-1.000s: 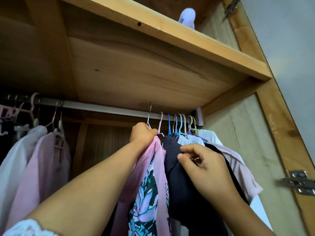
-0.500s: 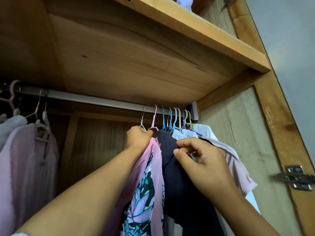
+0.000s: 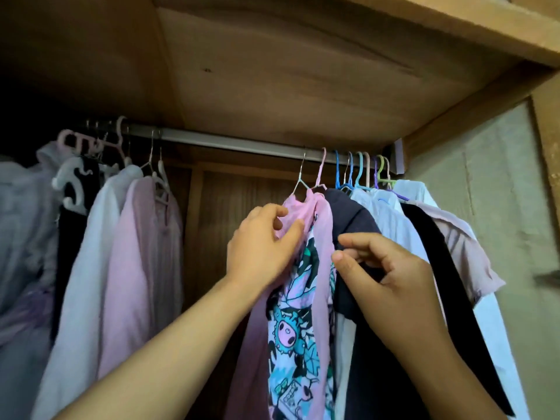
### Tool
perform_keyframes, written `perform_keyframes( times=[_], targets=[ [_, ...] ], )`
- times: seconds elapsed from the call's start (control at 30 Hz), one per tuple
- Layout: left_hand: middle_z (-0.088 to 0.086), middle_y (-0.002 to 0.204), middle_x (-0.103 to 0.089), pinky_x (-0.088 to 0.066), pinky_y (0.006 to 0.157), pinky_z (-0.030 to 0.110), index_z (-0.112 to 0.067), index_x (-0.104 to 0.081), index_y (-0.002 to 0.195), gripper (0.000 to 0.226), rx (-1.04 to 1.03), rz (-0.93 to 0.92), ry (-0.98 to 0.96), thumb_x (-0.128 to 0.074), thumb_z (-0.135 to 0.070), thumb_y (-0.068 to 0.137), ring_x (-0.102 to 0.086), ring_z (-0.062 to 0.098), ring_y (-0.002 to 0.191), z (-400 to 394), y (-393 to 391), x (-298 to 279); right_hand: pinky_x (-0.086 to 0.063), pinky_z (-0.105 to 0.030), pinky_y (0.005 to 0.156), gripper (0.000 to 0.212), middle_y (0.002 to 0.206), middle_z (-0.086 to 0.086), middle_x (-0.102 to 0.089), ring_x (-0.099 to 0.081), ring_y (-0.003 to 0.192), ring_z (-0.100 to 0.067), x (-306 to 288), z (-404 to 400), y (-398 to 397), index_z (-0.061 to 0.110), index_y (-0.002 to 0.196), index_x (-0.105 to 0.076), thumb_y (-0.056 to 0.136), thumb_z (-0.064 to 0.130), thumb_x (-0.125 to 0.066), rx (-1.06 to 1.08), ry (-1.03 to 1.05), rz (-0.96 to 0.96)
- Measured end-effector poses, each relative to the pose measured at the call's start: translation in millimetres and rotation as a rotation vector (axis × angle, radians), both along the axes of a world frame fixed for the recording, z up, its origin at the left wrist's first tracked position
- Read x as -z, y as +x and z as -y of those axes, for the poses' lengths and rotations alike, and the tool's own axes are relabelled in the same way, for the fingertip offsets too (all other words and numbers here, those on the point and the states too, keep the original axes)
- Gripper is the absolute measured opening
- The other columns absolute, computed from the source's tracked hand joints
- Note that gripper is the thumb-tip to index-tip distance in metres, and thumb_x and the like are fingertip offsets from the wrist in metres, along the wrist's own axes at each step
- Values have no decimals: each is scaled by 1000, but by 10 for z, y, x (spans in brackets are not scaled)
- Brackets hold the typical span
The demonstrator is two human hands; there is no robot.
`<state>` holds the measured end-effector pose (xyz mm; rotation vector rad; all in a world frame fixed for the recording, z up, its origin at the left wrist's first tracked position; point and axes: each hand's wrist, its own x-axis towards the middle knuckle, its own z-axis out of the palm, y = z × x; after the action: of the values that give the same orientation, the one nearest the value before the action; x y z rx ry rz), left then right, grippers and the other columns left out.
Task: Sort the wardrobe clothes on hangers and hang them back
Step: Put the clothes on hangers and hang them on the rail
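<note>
A metal rail (image 3: 230, 142) runs across the wardrobe under a wooden shelf. On its right half hangs a pink garment (image 3: 321, 225) with a cartoon-print panel (image 3: 291, 338) inside it. My left hand (image 3: 260, 247) grips the pink fabric near its shoulder. Just right of it hangs a dark navy garment (image 3: 354, 219), and my right hand (image 3: 385, 274) pinches its front edge. Further right are white, black and pale pink clothes on several coloured hangers (image 3: 360, 171).
On the left of the rail hang a pale pink shirt (image 3: 142, 253), a white garment (image 3: 88, 262) and others on white hangers. Between the two groups the wardrobe's wooden back panel (image 3: 218, 207) shows. The side wall (image 3: 485, 192) closes the right.
The view has swung left and down, showing more of the left clothes. My left hand slid from the hanger neck down onto the pink shoulder. My right hand stays at the navy garment.
</note>
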<state>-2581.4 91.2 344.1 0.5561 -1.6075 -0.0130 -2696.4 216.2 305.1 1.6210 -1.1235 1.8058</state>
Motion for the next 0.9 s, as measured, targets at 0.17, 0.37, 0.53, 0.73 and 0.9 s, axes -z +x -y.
perform_keyframes(
  times=[0.17, 0.37, 0.53, 0.73, 0.9],
  targets=[
    [-11, 88, -59, -51, 67, 34, -30, -62, 101, 28, -143, 82, -28, -60, -48, 80, -59, 10, 73, -384, 586, 806, -52, -33, 79, 20, 79, 12, -67, -63, 83, -7, 552, 13, 327, 30, 90, -70, 74, 39, -62, -131, 53, -31],
    [-16, 87, -56, -52, 63, 31, -33, -61, 107, 41, -312, 197, 169, -46, -59, 79, -57, 2, 72, -1045, 1370, 1895, -53, -35, 76, 29, 83, 7, -68, -65, 83, -15, 1331, 71, 866, 18, 98, -70, 81, 38, -57, -323, 159, -133],
    [-19, 84, -55, -54, 59, 35, -32, -61, 102, 37, -550, 214, 395, -47, -57, 79, -58, 4, 67, -1912, 2061, 2753, -48, -26, 75, 28, 81, 4, -67, -60, 81, -10, 2057, -84, 1547, 11, 98, -70, 83, 31, -57, -571, 336, -268],
    [-19, 92, -59, -50, 49, 21, -36, -60, 104, 29, -918, 272, 642, -47, -52, 84, -57, 0, 72, -3361, 2802, 3530, -44, -15, 61, 34, 65, 19, -57, -56, 66, -6, 2796, -717, 2477, 18, 97, -71, 81, 42, -54, -905, 549, -393],
    [-27, 90, -53, -47, 50, 16, -39, -53, 105, 27, -1171, 137, 855, -46, -53, 83, -44, -23, 65, -4727, 3134, 3997, -40, -17, 58, 32, 58, 15, -53, -52, 62, -8, 3253, -1495, 3192, 18, 92, -72, 81, 42, -53, -1193, 589, -540]
  ],
)
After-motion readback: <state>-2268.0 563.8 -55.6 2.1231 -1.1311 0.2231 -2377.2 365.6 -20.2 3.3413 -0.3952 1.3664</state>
